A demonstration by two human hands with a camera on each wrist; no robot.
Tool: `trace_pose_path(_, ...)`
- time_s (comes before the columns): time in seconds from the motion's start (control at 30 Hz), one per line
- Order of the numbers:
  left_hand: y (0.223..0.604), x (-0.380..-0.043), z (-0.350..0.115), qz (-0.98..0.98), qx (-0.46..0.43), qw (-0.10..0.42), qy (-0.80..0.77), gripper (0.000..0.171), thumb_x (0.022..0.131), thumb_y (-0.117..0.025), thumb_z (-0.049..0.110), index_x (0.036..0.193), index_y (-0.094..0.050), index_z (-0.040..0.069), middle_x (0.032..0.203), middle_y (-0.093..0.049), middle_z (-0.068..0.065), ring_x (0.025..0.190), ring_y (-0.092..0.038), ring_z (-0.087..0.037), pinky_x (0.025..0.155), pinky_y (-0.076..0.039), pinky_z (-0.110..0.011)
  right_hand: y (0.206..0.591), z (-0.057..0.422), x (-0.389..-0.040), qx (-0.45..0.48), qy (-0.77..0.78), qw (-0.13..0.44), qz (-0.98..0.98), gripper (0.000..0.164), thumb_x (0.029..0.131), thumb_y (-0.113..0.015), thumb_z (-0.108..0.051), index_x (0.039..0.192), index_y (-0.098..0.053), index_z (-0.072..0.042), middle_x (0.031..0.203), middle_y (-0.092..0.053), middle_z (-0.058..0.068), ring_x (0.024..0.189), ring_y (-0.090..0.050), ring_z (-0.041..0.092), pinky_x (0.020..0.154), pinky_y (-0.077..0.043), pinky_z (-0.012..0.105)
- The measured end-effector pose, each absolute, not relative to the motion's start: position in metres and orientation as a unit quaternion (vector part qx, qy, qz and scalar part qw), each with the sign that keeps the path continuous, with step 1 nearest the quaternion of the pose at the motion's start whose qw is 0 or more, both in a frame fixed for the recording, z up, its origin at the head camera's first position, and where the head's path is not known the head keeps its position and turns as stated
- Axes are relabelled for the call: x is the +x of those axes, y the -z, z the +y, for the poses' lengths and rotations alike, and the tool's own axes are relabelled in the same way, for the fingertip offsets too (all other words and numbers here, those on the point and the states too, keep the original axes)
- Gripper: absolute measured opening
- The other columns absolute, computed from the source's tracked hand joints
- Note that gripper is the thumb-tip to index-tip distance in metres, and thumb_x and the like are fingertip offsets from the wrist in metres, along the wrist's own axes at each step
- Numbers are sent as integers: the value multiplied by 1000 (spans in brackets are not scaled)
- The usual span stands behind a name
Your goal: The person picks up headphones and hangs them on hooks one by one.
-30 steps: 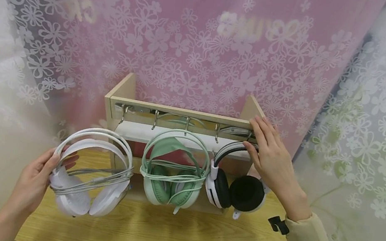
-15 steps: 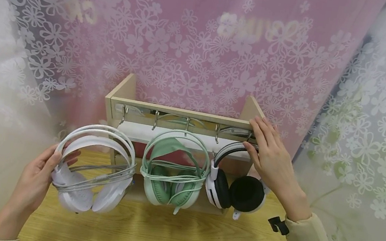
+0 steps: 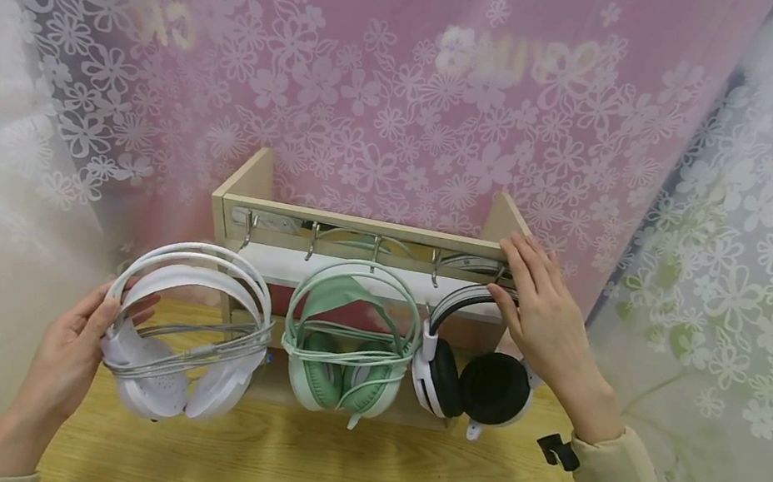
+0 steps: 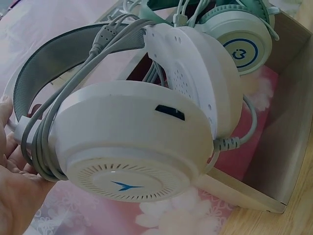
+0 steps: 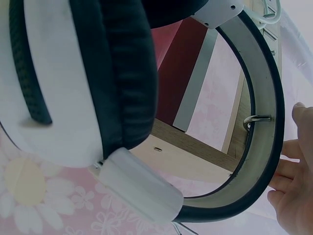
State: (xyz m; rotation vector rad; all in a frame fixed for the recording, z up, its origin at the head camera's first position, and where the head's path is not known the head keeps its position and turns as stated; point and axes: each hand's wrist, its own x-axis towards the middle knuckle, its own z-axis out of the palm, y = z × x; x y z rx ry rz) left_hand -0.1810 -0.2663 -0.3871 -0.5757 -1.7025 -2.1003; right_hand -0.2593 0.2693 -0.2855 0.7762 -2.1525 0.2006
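White headphones [image 3: 139,383] with grey cable wound round them are gripped at the side of the band by my left hand [image 3: 58,362]. They hang at the rack's left end, the band below the leftmost hook [image 3: 248,229]. In the left wrist view, the white ear cup [image 4: 127,142] shows a blue mark. My right hand [image 3: 546,325] rests on the right end of the wooden rack [image 3: 359,225], fingers extended over its top edge. Just below it hang black-and-white headphones [image 3: 441,376]; the right wrist view shows a metal hook [image 5: 257,118] under their band.
Green headphones [image 3: 375,382] with their cable wrapped round hang from the rack's middle hook. Two more metal hooks [image 3: 313,241] flank that one. A white shelf [image 3: 269,265] lies behind the hooks. The rack stands on a wood-grain table [image 3: 319,475] before a pink flowered curtain [image 3: 384,64].
My left hand has lifted the white headphones slightly up towards the rack, and their band now sits nearer the leftmost hook. My right hand stays on the rack's end.
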Motion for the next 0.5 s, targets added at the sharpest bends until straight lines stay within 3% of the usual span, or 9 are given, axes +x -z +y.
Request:
trace_pose_path(0.37, 379, -183, -265, -607, -199, 178, 748, 41, 111, -37, 9, 149, -46, 0, 127, -71, -2, 112, -69, -13, 99, -49, -19, 285, 269, -260, 310, -80, 414, -852, 61, 102, -61, -28, 152, -41, 1, 154, -43, 22, 146, -36, 40, 124, -18, 50)
trace_pose_path(0.5, 376, -184, -262, -605, -194, 184, 750, 40, 110, -38, 9, 148, -48, 0, 124, -72, -1, 111, -70, -12, 98, -50, -19, 285, 269, -260, 311, -80, 414, -852, 60, 106, -54, -35, 152, -41, 1, 154, -43, 22, 145, -36, 40, 124, -18, 51)
